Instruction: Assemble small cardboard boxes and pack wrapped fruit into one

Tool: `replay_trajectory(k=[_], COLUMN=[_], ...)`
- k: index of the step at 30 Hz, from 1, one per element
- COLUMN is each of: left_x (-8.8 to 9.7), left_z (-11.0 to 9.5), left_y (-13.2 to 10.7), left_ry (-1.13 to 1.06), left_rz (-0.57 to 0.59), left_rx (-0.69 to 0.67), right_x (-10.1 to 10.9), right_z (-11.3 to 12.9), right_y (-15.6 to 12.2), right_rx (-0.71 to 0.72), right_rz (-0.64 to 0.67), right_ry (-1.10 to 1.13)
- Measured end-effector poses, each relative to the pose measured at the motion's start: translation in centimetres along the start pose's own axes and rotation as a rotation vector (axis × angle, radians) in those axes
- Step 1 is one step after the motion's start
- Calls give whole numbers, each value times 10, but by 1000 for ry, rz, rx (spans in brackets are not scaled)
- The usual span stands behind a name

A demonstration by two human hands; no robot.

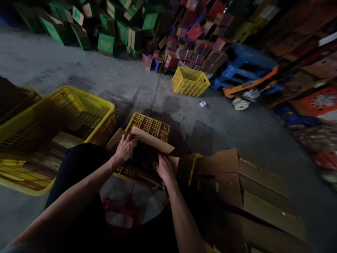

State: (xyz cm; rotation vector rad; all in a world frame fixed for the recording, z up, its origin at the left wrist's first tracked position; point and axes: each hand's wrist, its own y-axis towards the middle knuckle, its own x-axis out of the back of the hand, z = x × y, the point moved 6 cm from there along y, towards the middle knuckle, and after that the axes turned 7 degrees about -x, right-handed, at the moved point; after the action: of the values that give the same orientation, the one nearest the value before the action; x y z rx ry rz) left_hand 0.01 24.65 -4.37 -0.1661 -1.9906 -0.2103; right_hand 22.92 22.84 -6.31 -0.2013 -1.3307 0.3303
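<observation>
An open cardboard box (152, 140) with its flaps spread sits between my knees on an upturned yellow crate (150, 125). The inside of the box is very dark, and what lies in it cannot be made out. At the box's far left corner, my left hand (124, 148) has its fingers bent and pressed together by the flaps. My right hand (165, 168) is at the right side, fingers curled inward over the dark opening. Whatever either hand pinches is lost in shadow.
A large yellow crate (89, 100) with cardboard in it stands left. Stacked cardboard boxes (229, 175) are on my right. Beyond lie a smaller yellow crate (191, 81), an orange pallet jack (250, 84), blue pallets (244, 59), and piled green boxes (106, 43). A red stool (135, 214) shows below.
</observation>
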Motion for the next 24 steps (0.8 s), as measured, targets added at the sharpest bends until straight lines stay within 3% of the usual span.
replay_trajectory(k=[4, 8, 13, 17, 20, 24], left_x=[13, 11, -27, -57, -50, -34], left_z=[-9, -24, -27, -31, -34, -34], left_y=[0, 5, 3, -7, -7, -6], left_ry=[-50, -502, -1065, -1488, -1603, -1699], left_rz=[-107, -106, -12, 169, 154, 55], left_rx=[-40, -161, 147, 458, 477, 488], right_x=[8, 26, 51, 64, 69, 57], right_z=[-5, -13, -14, -5, -4, -13], right_y=[1, -1, -9, -14, -15, -11], right_rx=[-11, 71, 176, 202, 204, 147], right_rz=[-14, -57, -62, -92, -151, -130], right_ry=[123, 355, 963, 1177, 1225, 1314])
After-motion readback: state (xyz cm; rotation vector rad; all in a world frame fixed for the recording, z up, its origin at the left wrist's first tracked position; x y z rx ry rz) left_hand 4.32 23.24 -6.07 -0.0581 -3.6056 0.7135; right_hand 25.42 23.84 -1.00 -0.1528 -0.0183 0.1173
